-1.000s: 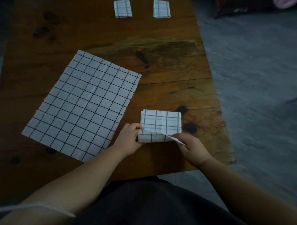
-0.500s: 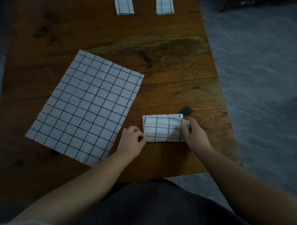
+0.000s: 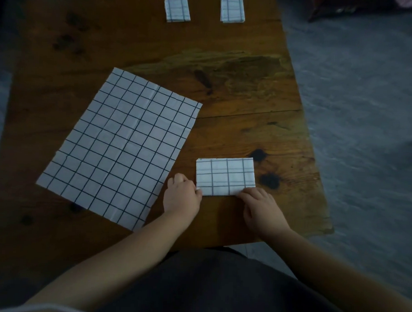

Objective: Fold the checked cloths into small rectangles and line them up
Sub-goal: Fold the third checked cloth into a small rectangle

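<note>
A checked cloth folded into a small rectangle lies near the table's front right. My left hand has curled fingers and pinches its near left corner. The fingertips of my right hand press down on its near right edge. To the left, a large checked cloth lies spread flat and at a slant. Two small folded checked cloths sit side by side at the far edge, with a gap between them.
The wooden table has dark knots close to the right of the folded cloth. Its right edge runs near that cloth, with grey floor beyond. My dark lap fills the bottom of the view.
The raised near flap has been folded over, so the cloth now lies flat and narrower. My right hand moved from the cloth's right side back to its near edge. My left hand stayed at the corner.
</note>
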